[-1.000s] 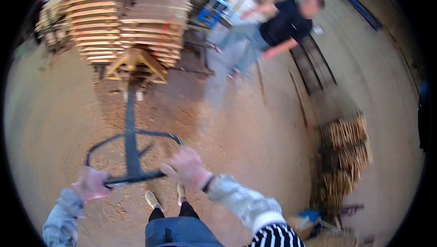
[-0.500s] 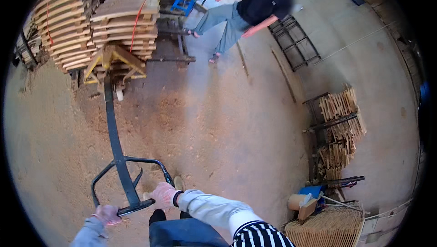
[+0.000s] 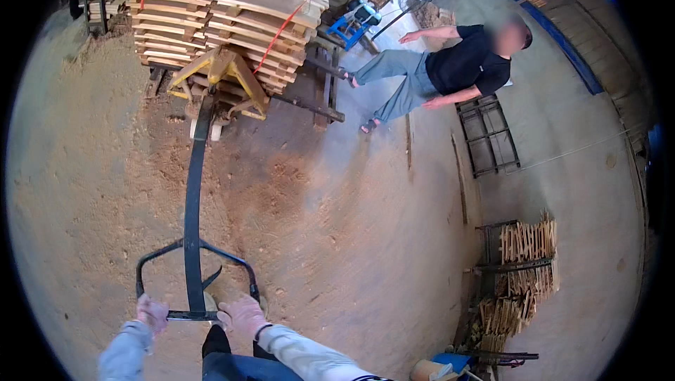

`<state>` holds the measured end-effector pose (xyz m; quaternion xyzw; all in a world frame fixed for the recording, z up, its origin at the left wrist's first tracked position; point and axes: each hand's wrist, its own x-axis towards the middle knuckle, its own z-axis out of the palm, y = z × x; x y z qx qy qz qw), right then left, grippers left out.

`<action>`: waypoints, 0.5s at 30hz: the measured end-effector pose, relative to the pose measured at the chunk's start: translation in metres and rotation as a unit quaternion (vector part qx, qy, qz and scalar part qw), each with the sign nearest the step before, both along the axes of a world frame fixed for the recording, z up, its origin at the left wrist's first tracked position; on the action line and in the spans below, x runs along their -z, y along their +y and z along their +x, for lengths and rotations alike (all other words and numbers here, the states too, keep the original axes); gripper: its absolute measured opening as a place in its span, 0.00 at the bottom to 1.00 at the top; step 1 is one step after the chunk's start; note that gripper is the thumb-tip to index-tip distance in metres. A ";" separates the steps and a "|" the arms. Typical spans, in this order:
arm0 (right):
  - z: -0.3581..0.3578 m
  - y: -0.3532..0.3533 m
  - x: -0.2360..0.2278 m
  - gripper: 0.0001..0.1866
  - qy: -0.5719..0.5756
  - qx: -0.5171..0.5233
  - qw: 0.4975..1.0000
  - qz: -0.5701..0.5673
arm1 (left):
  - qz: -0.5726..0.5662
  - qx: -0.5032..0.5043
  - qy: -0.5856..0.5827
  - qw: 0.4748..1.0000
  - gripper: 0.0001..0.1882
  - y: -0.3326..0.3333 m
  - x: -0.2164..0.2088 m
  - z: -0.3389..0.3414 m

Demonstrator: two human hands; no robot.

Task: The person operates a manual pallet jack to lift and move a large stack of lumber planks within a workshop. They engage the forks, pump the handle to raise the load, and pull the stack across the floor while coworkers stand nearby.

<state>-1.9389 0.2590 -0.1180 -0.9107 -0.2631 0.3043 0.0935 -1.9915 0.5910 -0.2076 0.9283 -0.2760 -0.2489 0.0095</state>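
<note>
The looped black handle (image 3: 194,233) of a pallet jack stands in front of me, its shaft running away to a yellow frame (image 3: 223,65). My left hand (image 3: 152,313), in a pale pink work glove, is wrapped round the left end of the handle's crossbar. Round the right end closes my right hand (image 3: 243,315), gloved alike. A small curved lever (image 3: 211,277) sits inside the loop, touched by neither hand. Directly beyond the yellow frame rise tall stacks of wooden boards (image 3: 271,19), with red straps over them.
A person (image 3: 450,65) in a dark shirt and grey trousers stands at the far right of the stacks. Sawdust covers the concrete floor (image 3: 316,240). At right are a metal rack (image 3: 486,135) and piles of wood strips (image 3: 527,247). A blue machine (image 3: 354,24) stands farther back.
The stacks, the person and the right-hand wood piles now appear farther right and lower in view. The handle shaft looks straighter up and down. Both hands keep their grip on the handle.
</note>
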 end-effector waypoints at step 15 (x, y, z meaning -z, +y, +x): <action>0.067 -0.014 -0.158 0.20 -0.241 0.027 0.961 0.131 | -0.062 -0.078 -0.085 0.991 0.14 -0.015 -0.212 0.078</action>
